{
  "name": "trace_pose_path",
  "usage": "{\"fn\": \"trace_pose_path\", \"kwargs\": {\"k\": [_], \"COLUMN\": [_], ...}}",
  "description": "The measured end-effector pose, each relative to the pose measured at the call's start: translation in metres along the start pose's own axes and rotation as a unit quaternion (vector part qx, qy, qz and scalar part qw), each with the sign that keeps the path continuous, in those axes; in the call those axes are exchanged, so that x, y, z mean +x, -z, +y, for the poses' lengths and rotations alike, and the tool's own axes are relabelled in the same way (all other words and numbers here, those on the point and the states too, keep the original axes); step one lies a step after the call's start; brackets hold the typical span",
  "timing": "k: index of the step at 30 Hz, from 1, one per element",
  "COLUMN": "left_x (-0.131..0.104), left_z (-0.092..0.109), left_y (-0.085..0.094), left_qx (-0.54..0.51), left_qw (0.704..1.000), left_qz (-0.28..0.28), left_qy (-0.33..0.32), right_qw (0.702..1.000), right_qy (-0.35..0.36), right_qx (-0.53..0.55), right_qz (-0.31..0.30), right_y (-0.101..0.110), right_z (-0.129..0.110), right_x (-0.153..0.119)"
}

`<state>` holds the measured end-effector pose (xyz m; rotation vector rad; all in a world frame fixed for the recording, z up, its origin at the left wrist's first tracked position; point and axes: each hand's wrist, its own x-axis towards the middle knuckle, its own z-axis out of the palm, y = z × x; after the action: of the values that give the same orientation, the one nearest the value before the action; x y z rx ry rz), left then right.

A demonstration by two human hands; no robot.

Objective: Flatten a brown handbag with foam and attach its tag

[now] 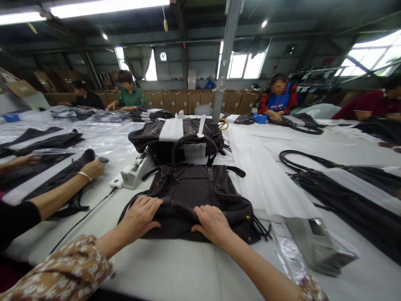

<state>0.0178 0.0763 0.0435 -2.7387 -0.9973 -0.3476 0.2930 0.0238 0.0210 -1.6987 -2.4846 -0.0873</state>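
"Where is the dark bag [196,184]?"
"Right in the middle of the frame, lying on the white table [175,267]. Its two round handles [213,155] stick up at the far side."
"What is the left hand [140,218] doing?"
"It holds the near fold of the bag, left of the middle. The fingers bend over the top, and the thumb points in, a little way apart."
"And the right hand [213,223]?"
"It holds the same fold, just right of the middle. Its thumb is a bit apart from the fingers too. I can't tell how hard either one squeezes."
"Do the hands touch each other?"
"No, there is bag between them."
"What's nearby?"
"A pile of bags [145,138] is behind it. A grey tape holder [322,246] sits at the lower right."
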Motion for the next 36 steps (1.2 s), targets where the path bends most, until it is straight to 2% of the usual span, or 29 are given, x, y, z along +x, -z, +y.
{"fn": "trace_pose_path", "kwargs": {"k": [7, 10, 13, 17, 20, 23, 27, 29, 31, 33, 36], "left_x": [0.003, -0.001, -0.005, -0.008, -0.014, -0.028, -0.052, -0.057, -0.053, -0.039, -0.005], "left_z": [-0.006, -0.016, -0.022, -0.015, -0.004, -0.001, -0.006, -0.007, -0.003, 0.008, 0.036], "left_y": [-0.016, -0.021, -0.018, -0.007, -0.008, -0.024, -0.055, -0.059, -0.048, -0.027, 0.001], "left_qx": [0.017, 0.001, -0.013, -0.02, -0.009, -0.001, 0.028, 0.031, 0.015, 0.006, 0.027], "left_qw": [0.999, 0.999, 0.997, 0.996, 0.995, 0.995, 0.998, 0.998, 0.996, 0.993, 0.996], "left_qz": [-0.018, -0.028, -0.049, -0.086, -0.092, -0.092, -0.055, -0.049, -0.08, -0.109, -0.089], "left_qy": [0.033, -0.017, -0.057, -0.012, 0.033, 0.049, 0.029, 0.025, 0.035, 0.043, 0.011], "right_qw": [1.0, 0.999, 0.998, 0.999, 1.0, 0.999, 0.987, 0.984, 0.988, 0.992, 0.995], "right_qy": [0.019, 0.039, 0.051, 0.038, 0.028, 0.041, 0.091, 0.08, 0.055, 0.041, 0.03], "right_qx": [0.017, 0.03, 0.027, 0.011, 0.013, -0.003, -0.054, -0.069, -0.07, -0.067, -0.071], "right_qz": [0.009, -0.002, -0.014, -0.015, 0.002, 0.035, 0.121, 0.141, 0.123, 0.094, 0.07], "right_y": [0.001, 0.004, 0.005, 0.005, 0.004, -0.006, -0.028, -0.035, -0.037, -0.036, -0.034], "right_z": [0.005, 0.01, 0.014, 0.014, 0.012, 0.007, -0.004, -0.011, -0.016, -0.02, -0.025], "right_x": [-0.002, -0.006, -0.009, -0.008, -0.008, -0.015, -0.035, -0.041, -0.043, -0.042, -0.038]}}
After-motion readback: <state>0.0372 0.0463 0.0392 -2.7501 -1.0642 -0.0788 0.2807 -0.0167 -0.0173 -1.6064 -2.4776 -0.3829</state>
